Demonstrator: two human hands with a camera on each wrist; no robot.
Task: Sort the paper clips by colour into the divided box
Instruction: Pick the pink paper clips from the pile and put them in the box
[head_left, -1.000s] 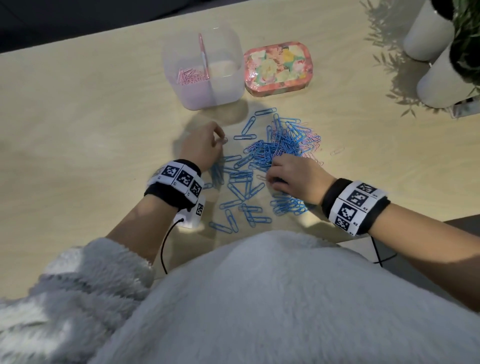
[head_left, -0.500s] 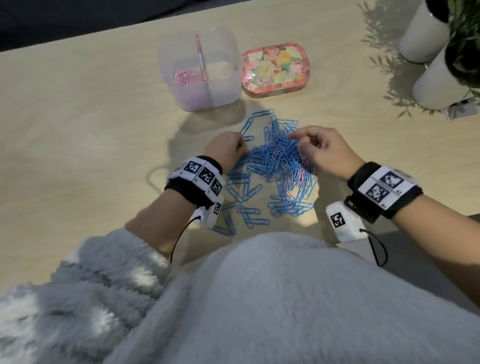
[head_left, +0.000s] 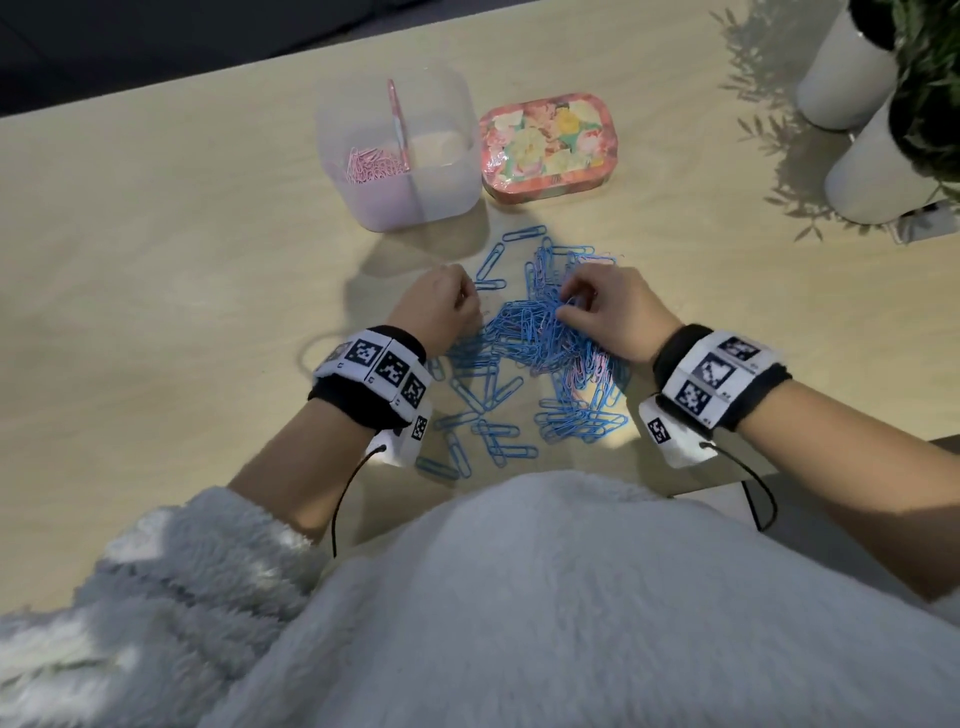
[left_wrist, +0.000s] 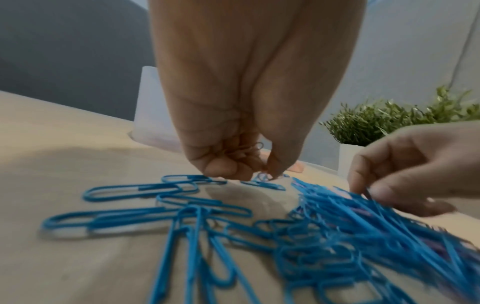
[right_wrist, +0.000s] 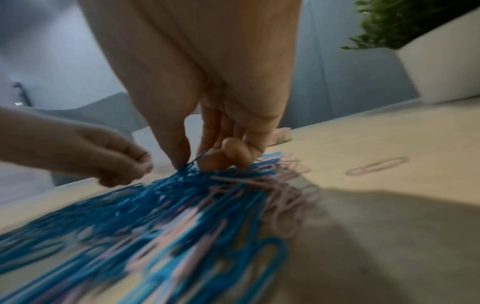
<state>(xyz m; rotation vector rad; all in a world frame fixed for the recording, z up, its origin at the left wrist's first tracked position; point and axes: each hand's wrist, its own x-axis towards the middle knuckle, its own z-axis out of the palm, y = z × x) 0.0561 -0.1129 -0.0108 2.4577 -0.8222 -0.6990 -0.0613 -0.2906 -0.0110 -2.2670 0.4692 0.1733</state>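
No words, brands or numbers can be read. The only signs are black-and-white square code markers on the left wristband (head_left: 375, 366) and the right wristband (head_left: 714, 376); small print beside them is too blurred to make out.

The setting is an office or home desk area. Indicators: a light wood-grain tabletop (head_left: 156, 260); small potted plants (head_left: 930, 62) in white cylindrical pots at the far right; a floral-printed tin (head_left: 548, 143); a grey upholstered chair (right_wrist: 103, 111) and plain panelled wall behind the desk, seen from the right wrist.
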